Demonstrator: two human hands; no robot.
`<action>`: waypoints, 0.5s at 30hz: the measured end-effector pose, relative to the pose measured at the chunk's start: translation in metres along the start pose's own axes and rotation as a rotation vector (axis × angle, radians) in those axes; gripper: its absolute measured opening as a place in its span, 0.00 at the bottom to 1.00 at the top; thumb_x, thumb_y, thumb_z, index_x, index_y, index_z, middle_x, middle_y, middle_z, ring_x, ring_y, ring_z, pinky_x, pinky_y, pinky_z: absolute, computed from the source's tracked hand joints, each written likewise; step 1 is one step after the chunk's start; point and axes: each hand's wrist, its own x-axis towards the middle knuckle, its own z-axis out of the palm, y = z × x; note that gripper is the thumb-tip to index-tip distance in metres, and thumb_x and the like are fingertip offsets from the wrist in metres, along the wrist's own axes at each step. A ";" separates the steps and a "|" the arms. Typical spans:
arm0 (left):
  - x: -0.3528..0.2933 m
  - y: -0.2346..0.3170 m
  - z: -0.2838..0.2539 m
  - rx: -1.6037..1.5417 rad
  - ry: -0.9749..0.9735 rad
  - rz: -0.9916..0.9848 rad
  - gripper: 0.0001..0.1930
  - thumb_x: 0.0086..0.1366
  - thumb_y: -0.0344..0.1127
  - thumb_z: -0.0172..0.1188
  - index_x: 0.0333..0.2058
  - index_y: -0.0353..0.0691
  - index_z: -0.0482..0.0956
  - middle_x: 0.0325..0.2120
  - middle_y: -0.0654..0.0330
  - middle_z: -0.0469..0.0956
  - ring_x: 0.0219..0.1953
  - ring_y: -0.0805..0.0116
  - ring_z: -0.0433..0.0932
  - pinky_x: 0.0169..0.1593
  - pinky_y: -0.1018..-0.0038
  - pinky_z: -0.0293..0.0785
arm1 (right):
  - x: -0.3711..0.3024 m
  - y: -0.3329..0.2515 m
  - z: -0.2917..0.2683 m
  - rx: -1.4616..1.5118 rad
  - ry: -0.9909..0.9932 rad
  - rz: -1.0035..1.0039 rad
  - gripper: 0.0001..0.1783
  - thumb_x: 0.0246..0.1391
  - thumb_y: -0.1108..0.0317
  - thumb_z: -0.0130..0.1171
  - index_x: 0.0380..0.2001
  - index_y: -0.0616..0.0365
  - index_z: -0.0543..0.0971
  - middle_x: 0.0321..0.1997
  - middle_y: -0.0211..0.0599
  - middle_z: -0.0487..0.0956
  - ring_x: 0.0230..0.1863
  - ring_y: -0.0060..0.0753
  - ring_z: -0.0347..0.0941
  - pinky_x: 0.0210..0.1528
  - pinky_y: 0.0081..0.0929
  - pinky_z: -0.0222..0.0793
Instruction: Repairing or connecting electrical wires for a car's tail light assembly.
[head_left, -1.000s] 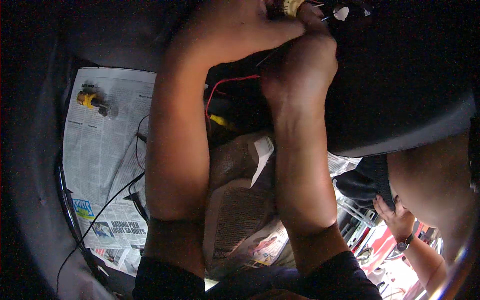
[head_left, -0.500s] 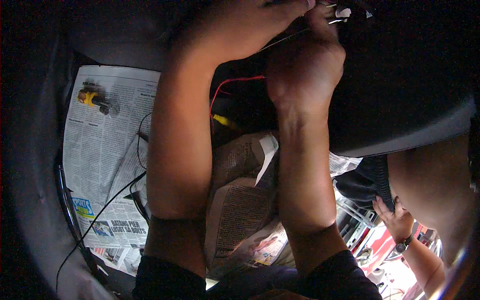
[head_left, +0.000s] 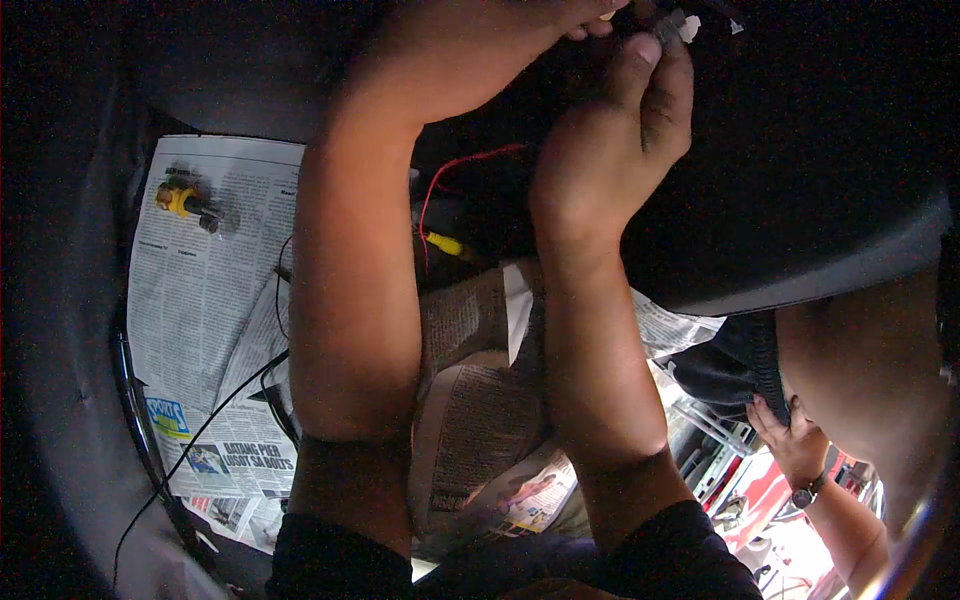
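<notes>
Dim, dark-lined enclosure; black panel (head_left: 800,190) with curved grey lower edge at right. Nearest: two bare forearms (head_left: 360,300) in dark sleeves (head_left: 335,545), entering from the lower edge. Between them, crumpled newsprint (head_left: 480,430), one pale corner turned up. Left of the left forearm, flat newspaper sheet (head_left: 200,310), crossed by thin black cable (head_left: 200,440); small yellow-and-dark fitting (head_left: 176,201) lies on its upper part. Beyond the newsprint, yellow piece (head_left: 445,243); just beside it, red wire (head_left: 460,165) curving toward the right wrist. Top of view: right hand (head_left: 610,140), thumb and index fingers pinching small grey-and-white piece (head_left: 680,28). Left hand (head_left: 520,35) near it, partly cut off by upper edge, visible fingers curled; cannot tell whether they grip anything. Farther off, brightly lit, lower right: another person's hand (head_left: 795,442), watch (head_left: 804,495) at wrist.
</notes>
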 end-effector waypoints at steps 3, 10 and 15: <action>-0.001 0.010 0.003 0.024 0.030 -0.063 0.15 0.73 0.37 0.63 0.53 0.34 0.80 0.40 0.58 0.84 0.42 0.70 0.81 0.50 0.72 0.80 | 0.001 0.004 -0.007 -0.178 0.020 -0.080 0.17 0.74 0.70 0.45 0.54 0.71 0.77 0.47 0.40 0.82 0.48 0.28 0.77 0.54 0.25 0.72; 0.001 0.001 -0.001 -0.060 0.005 -0.020 0.17 0.70 0.37 0.67 0.53 0.36 0.80 0.45 0.59 0.83 0.50 0.68 0.80 0.57 0.70 0.78 | 0.000 0.008 -0.006 -0.173 0.038 -0.106 0.17 0.73 0.70 0.46 0.47 0.72 0.81 0.41 0.36 0.83 0.44 0.24 0.76 0.52 0.25 0.70; 0.001 0.011 0.007 -0.127 0.109 -0.262 0.19 0.69 0.37 0.68 0.55 0.37 0.79 0.46 0.59 0.81 0.51 0.68 0.80 0.58 0.70 0.78 | -0.004 -0.016 -0.001 -0.176 -0.003 -0.033 0.16 0.73 0.70 0.46 0.52 0.72 0.78 0.45 0.41 0.83 0.46 0.28 0.77 0.49 0.23 0.72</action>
